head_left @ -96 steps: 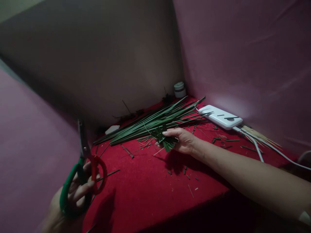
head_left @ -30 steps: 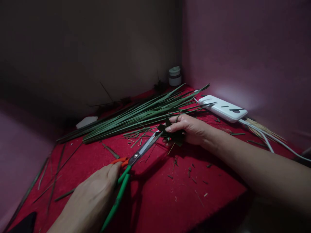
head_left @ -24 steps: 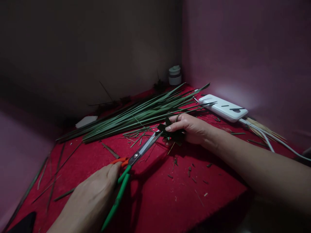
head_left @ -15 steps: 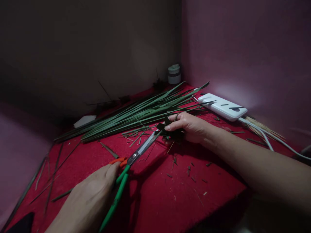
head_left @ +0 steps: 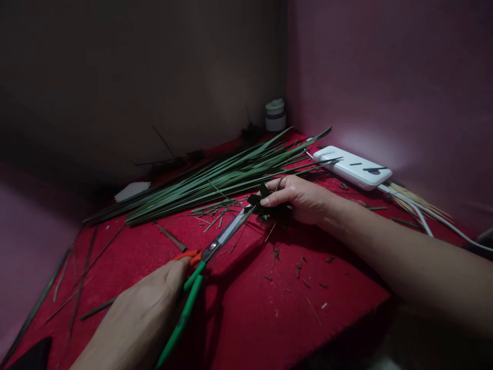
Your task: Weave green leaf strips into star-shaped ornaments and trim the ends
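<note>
At the lower left, my left hand (head_left: 144, 303) is closed on a pair of scissors (head_left: 211, 248) with green and orange handles. Their blades point up and right, nearly together, with the tips touching a dark green folded leaf piece (head_left: 254, 200). My right hand (head_left: 295, 195) pinches that leaf piece between thumb and fingers above the red surface (head_left: 269, 318). Behind both hands lies a bundle of long green leaf strips (head_left: 215, 180). Part of the leaf piece is in shadow under my right hand.
A white power bank (head_left: 352, 165) with a cable (head_left: 427, 221) lies at the right by thin sticks. A lidded jar (head_left: 275, 115) stands in the back corner. A white scrap (head_left: 133, 191) is at the left. Small leaf cuttings are scattered on the red surface, whose front edge runs at lower right.
The scissor blades look slightly closer together at the leaf piece. Both hands keep their holds, and the whole view has shifted very slightly.
</note>
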{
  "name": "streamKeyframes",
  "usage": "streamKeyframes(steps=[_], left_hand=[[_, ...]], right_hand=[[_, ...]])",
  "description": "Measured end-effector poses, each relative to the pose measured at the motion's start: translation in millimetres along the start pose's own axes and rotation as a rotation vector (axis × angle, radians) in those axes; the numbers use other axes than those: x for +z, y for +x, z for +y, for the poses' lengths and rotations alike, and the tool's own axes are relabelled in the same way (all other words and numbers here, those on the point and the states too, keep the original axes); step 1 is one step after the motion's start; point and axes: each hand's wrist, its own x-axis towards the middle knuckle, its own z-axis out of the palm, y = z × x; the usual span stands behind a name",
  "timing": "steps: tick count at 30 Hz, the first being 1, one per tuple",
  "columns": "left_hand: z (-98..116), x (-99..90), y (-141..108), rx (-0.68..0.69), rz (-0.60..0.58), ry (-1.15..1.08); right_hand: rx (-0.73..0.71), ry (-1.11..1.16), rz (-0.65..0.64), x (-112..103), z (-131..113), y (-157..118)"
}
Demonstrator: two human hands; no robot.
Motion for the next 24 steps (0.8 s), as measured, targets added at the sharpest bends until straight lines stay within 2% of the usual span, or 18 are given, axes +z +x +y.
streamKeyframes(steps=[8,13,24], left_hand=[[0.0,0.4,2.5,0.102,0.082,0.066],[0.3,1.3,2.2,0.124,0.094,0.089],[-1.2,2.2,-1.9,0.013,0.029,-0.055]], right_hand=[[0.015,-0.01,0.039,2.4,-2.5,-0.7],[0.018,-0.001,0.026,2.2,-2.1,-1.0],[0.012,-0.024,0.012,-1.0,0.1,0.0]])
